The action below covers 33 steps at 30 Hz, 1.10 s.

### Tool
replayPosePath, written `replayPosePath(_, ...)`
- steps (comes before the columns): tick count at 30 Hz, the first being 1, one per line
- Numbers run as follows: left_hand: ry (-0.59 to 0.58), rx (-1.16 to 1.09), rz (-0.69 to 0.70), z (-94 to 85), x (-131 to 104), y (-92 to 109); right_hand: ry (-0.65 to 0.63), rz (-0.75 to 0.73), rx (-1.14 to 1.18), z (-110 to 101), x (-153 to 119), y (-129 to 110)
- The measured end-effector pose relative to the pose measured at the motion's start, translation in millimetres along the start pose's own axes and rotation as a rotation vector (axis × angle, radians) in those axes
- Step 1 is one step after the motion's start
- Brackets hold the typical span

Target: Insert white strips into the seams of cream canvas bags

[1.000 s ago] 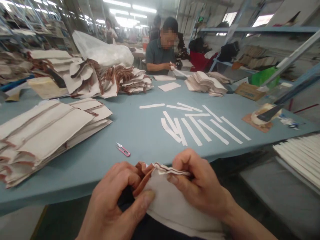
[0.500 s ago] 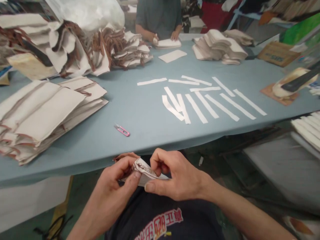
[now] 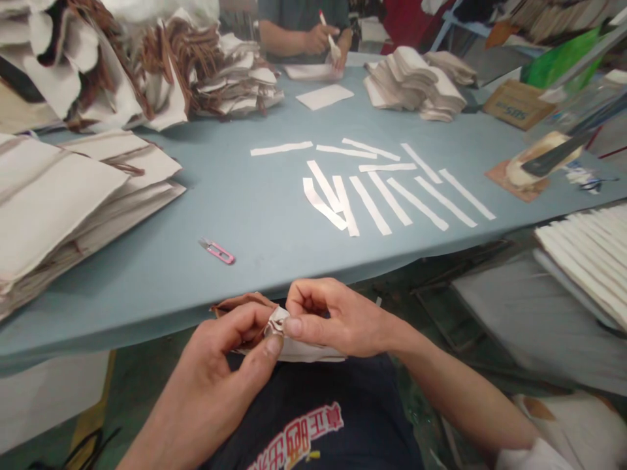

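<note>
A white fabric piece with brown edging [image 3: 308,352] lies in my lap at the table's front edge. My left hand [image 3: 230,359] pinches its folded upper corner between thumb and forefinger. From the right, my right hand [image 3: 337,316] grips the same corner, thumb and curled fingers pressed together, almost touching the left thumb. Fingers cover part of the fold. Pink thread snips [image 3: 218,251] rest on the blue-green table [image 3: 264,215], ahead of my left hand. Several white strips [image 3: 371,205] are spread across the middle of the table.
Stacked fabric panels [image 3: 59,202] lie at the left, with a brown-edged heap [image 3: 196,72] behind. Across the table, a person's hand [image 3: 318,39] holds a brush. More folded pieces [image 3: 416,81], a cardboard box [image 3: 519,104] and a glue-smeared container [image 3: 539,163] stand to the right.
My right thumb has moved up onto the folded corner, beside my left fingertips. The view has shifted right. The person opposite now has a brush raised.
</note>
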<state>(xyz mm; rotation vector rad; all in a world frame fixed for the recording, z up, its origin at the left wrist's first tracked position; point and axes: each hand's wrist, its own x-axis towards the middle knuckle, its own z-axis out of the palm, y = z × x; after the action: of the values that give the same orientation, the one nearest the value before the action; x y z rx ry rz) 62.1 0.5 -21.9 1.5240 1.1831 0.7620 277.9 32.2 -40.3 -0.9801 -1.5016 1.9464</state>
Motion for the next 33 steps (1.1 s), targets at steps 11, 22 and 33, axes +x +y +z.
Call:
replayPosePath(11, -0.049, -0.068, -0.088, -7.6, 0, -24, 0.027, -0.126, -0.321, -5, 1, -7)
replayPosePath(22, 0.05, -0.016, -0.063, -4.3, 3, -21, 0.098, -0.455, -1.258, -3, -1, -20)
replayPosePath(33, 0.009, 0.123, -0.047, -13.1, 5, -15, 0.059, -0.237, -0.606, 2, 2, -19)
